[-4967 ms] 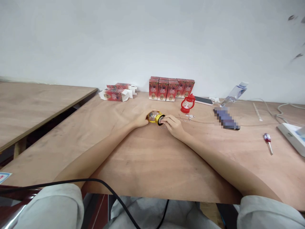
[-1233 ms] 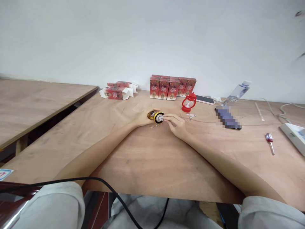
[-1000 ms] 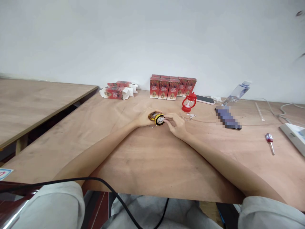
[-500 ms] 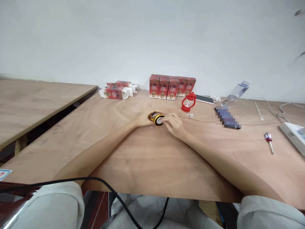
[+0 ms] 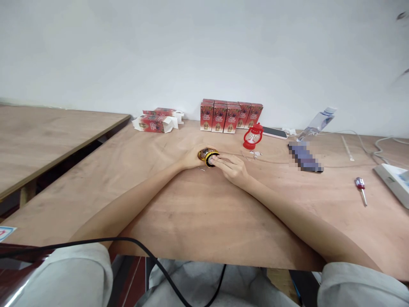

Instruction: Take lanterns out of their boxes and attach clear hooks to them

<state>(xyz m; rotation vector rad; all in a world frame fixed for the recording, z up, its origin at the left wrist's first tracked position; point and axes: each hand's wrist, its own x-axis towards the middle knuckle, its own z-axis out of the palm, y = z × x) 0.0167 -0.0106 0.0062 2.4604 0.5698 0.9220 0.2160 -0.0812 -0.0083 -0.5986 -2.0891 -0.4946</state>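
A small gold lantern [image 5: 206,155] lies on its side in the middle of the wooden table [image 5: 198,213], its black-rimmed base turned toward me. My left hand [image 5: 191,159] grips its body from the left. My right hand [image 5: 232,167] presses its fingertips against the base from the right; what they pinch is hidden. A thin wire piece [image 5: 202,169] lies on the table just below the lantern.
A red lantern [image 5: 252,137] stands behind, small metal parts [image 5: 251,156] beside it. Red boxes [image 5: 230,116] line the wall, two more [image 5: 156,121] lie flat at left. A phone [image 5: 274,133], bottle [image 5: 316,123], screwdriver [image 5: 361,189] and cables [image 5: 367,147] are at right.
The lantern's open base showed a white part a second ago; my right fingers have moved in over it and now cover the base. My left hand has stayed put.
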